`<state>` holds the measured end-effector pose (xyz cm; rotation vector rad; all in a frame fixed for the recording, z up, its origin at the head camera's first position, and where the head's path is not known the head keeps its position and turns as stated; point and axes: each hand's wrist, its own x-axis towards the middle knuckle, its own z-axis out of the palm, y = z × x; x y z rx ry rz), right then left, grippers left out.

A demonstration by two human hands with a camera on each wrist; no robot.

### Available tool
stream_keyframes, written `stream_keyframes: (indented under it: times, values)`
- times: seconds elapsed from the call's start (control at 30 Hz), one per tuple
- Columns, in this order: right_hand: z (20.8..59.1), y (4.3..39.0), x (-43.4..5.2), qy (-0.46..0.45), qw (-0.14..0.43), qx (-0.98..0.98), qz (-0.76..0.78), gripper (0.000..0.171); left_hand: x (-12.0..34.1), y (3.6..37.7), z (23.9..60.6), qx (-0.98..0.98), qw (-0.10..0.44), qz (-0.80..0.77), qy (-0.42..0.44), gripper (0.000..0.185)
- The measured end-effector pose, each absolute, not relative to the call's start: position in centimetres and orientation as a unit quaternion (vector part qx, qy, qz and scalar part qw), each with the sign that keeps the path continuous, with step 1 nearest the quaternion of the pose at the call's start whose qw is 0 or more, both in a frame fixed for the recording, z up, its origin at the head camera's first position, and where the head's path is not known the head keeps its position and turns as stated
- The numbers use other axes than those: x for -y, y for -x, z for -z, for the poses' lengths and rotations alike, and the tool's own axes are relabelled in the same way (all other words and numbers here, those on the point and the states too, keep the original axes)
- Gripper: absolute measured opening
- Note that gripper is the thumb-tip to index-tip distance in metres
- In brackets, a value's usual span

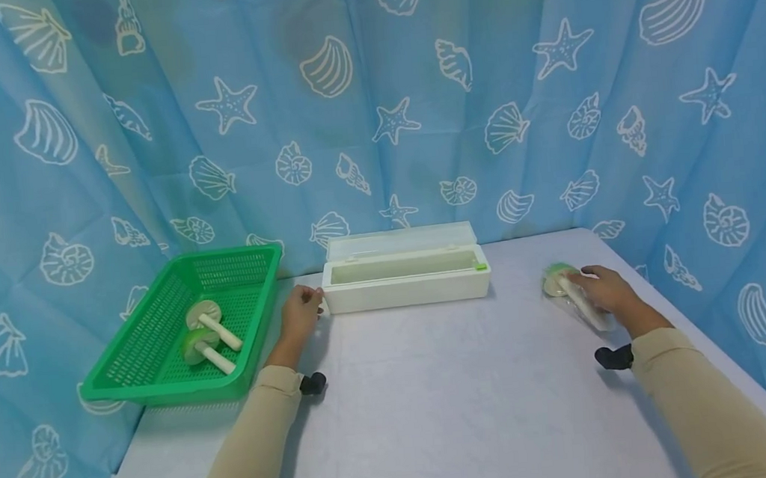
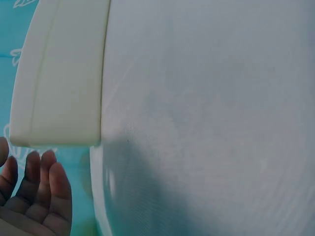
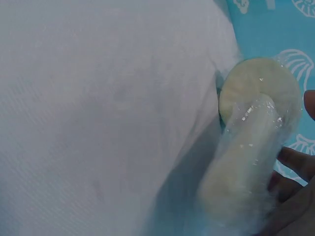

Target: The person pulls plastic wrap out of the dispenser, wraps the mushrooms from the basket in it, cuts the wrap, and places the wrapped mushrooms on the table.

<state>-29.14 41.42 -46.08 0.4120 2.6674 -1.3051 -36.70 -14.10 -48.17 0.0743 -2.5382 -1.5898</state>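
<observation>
Two bare hands: left hand and right hand, well apart at a white-cloth-covered desk.
Right fingers: gripping a pale-stemmed, green-edged mushroom in clear plastic wrap, near the desk's right edge.
Left fingers: loosely bent, holding nothing, just beside the left end of a long white rectangular box.
Whitish lid: raised along the box's back.
Green perforated plastic basket: left of the left hand, two pale-stemmed mushrooms lying inside.
</observation>
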Motion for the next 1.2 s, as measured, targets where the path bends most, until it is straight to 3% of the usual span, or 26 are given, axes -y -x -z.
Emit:
stream_keyframes:
  times: [0.1,0.3,0.5,0.6,0.9,1.2]
  values:
    - [45.6,29.3,-41.1,-0.138,0.033,-0.906,0.400,0.084,14.4,36.9,48.3,0.841,0.086,0.533,-0.023,0.027]
    - [44.2,30.2,-37.6,-0.131,-0.118,-0.926,0.334,0.058,14.8,37.6,48.7,0.817,0.108,0.567,0.007,0.034]
    - [43.6,31.1,-33.2,-0.087,-0.196,-0.926,0.310,0.040,14.6,38.0,48.8,0.793,0.115,0.596,0.059,0.038]
    - [43.9,31.6,-31.7,-0.058,-0.206,-0.930,0.300,0.035,14.5,38.3,48.9,0.789,0.112,0.599,0.080,0.039]
    - [45.6,33.4,-27.8,-0.003,-0.169,-0.935,0.312,0.031,14.8,39.4,49.6,0.756,0.060,0.646,0.081,0.047]
    - [46.6,33.5,-25.7,-0.009,-0.226,-0.927,0.299,0.024,14.7,39.3,49.8,0.749,0.031,0.659,0.059,0.054]
